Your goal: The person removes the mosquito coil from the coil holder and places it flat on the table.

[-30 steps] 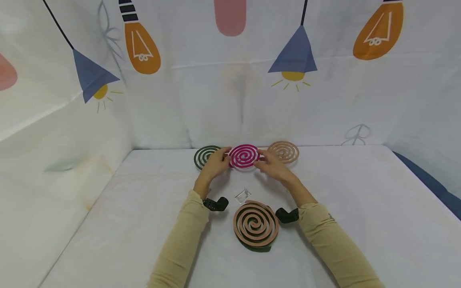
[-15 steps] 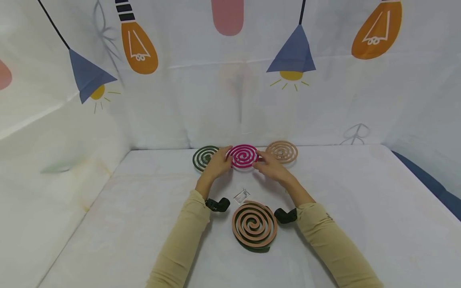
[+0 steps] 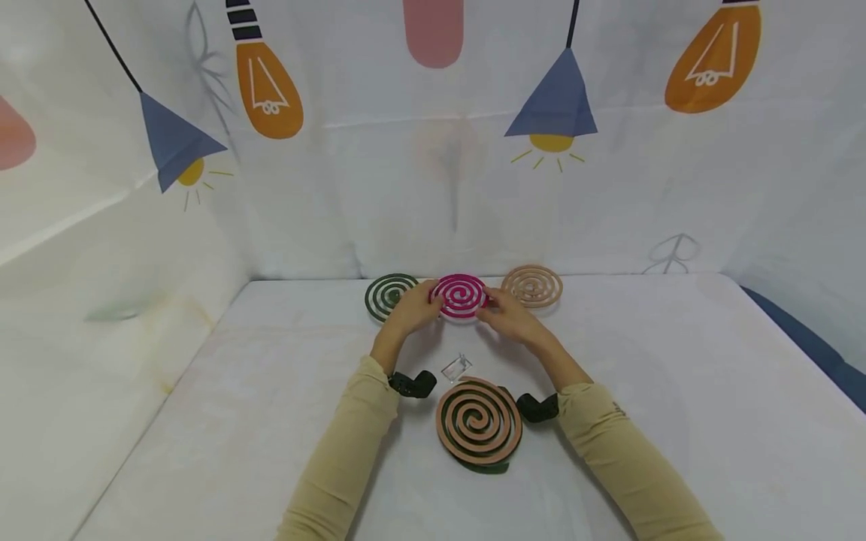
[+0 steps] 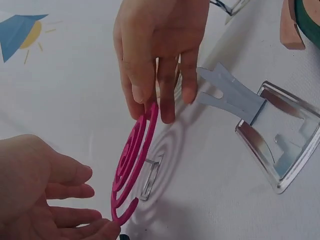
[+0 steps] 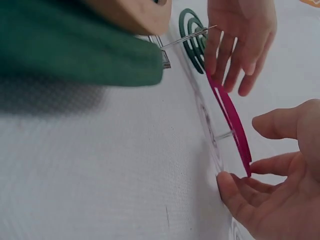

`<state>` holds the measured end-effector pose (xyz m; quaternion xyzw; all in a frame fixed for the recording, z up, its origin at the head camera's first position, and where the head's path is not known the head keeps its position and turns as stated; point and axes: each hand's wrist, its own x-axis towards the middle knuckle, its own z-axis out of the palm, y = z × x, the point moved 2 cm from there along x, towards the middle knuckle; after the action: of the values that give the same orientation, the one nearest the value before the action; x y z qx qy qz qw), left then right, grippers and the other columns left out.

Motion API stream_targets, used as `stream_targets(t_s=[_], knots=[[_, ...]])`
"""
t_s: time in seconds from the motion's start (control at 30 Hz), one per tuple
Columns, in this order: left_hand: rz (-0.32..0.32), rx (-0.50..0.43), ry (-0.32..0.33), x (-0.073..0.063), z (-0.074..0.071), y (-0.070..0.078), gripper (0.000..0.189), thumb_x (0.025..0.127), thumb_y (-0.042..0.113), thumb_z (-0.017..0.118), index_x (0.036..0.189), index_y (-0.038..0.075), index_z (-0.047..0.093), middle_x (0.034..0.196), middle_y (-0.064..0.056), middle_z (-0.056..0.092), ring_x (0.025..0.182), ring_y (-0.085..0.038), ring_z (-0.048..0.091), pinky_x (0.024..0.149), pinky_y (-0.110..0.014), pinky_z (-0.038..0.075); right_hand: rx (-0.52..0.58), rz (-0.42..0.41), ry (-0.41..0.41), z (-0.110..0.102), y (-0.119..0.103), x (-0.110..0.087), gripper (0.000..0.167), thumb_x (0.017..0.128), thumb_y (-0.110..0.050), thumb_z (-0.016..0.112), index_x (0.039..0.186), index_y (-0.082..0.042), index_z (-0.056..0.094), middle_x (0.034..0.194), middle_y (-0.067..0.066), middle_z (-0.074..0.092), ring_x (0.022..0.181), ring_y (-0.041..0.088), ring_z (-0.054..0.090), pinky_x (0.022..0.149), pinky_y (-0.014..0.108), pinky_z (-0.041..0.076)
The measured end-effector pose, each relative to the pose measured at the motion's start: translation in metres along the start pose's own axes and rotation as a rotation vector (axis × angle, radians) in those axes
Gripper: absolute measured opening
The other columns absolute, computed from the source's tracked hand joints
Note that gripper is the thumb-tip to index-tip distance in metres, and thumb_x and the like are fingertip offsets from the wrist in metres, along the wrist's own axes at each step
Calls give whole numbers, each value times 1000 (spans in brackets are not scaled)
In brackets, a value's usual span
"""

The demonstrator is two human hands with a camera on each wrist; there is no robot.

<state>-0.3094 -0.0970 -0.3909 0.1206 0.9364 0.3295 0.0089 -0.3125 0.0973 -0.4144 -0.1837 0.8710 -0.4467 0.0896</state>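
Observation:
A pink spiral coil (image 3: 459,293) is held up by a small metal stand (image 4: 152,177) near the back of the table. My left hand (image 3: 413,308) is at its left rim, fingertips against the edge, thumb apart from it in the right wrist view. At the opposite rim is my right hand (image 3: 510,315), its index fingertip touching the coil while the thumb (image 5: 272,125) stays apart. Both hands have loosely bent fingers. A green coil (image 3: 395,295) stands to the left, partly hidden by the left hand, and a tan coil (image 3: 532,285) to the right.
Nearer me, a brown coil (image 3: 479,423) lies over a green one (image 3: 497,468). Just behind them is a loose metal stand (image 3: 456,368) with a raised forked tab. A white sheet with printed lamps (image 3: 551,98) rises at the table's back edge.
My left hand has moved slightly right, and its thumb now overlaps the pink coil's left rim. My right hand has stayed nearly in place at the right rim.

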Motion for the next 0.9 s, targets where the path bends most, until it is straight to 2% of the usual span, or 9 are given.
stream_targets(t_s=[0.13, 0.27, 0.33, 0.43, 0.63, 0.77, 0.9], knots=[[-12, 1, 6, -1, 1, -3, 47, 95, 15, 46, 138, -4, 43, 137, -20, 51, 129, -32, 47, 109, -43, 36, 26, -34, -3, 0, 2, -1, 63, 93, -20, 52, 143, 10, 27, 139, 31, 41, 131, 44, 38, 111, 53, 28], [-11, -17, 13, -1, 1, -4, 48, 94, 15, 47, 138, -4, 43, 135, -21, 53, 127, -31, 50, 109, -44, 36, 28, -74, -2, 0, 3, -2, 65, 93, -26, 53, 143, 9, 30, 136, 30, 43, 128, 43, 41, 109, 54, 30], [-6, -26, 17, -1, 1, -5, 48, 94, 15, 48, 138, -4, 43, 130, -22, 56, 119, -31, 55, 106, -44, 39, 33, -67, -5, 0, 3, -2, 64, 93, -25, 53, 143, 8, 29, 136, 30, 43, 129, 43, 40, 110, 53, 29], [0, -33, 31, -1, 0, -5, 48, 95, 16, 47, 138, -4, 43, 129, -22, 57, 116, -30, 56, 102, -43, 42, 34, -46, -12, 0, 1, -2, 62, 94, -18, 52, 143, 10, 27, 139, 31, 40, 131, 43, 37, 112, 53, 26], [17, -59, 40, -1, 0, -6, 47, 94, 15, 48, 136, -6, 45, 134, -22, 53, 125, -32, 51, 104, -44, 41, 2, -26, -7, 0, -2, -4, 61, 95, -14, 51, 144, 11, 25, 140, 31, 39, 130, 43, 39, 111, 52, 29], [34, -55, 44, 0, 0, -6, 46, 94, 14, 48, 135, -7, 45, 132, -23, 54, 123, -32, 53, 103, -44, 42, 6, -21, -10, -2, -3, -5, 61, 95, -14, 51, 144, 9, 25, 141, 30, 38, 130, 43, 40, 106, 51, 36], [31, -36, 45, 0, -1, -6, 46, 94, 14, 47, 135, -7, 45, 133, -22, 54, 122, -32, 53, 103, -43, 41, 25, -25, -18, -2, -6, -6, 60, 96, -15, 51, 145, 6, 25, 141, 28, 38, 129, 42, 42, 96, 47, 47]])
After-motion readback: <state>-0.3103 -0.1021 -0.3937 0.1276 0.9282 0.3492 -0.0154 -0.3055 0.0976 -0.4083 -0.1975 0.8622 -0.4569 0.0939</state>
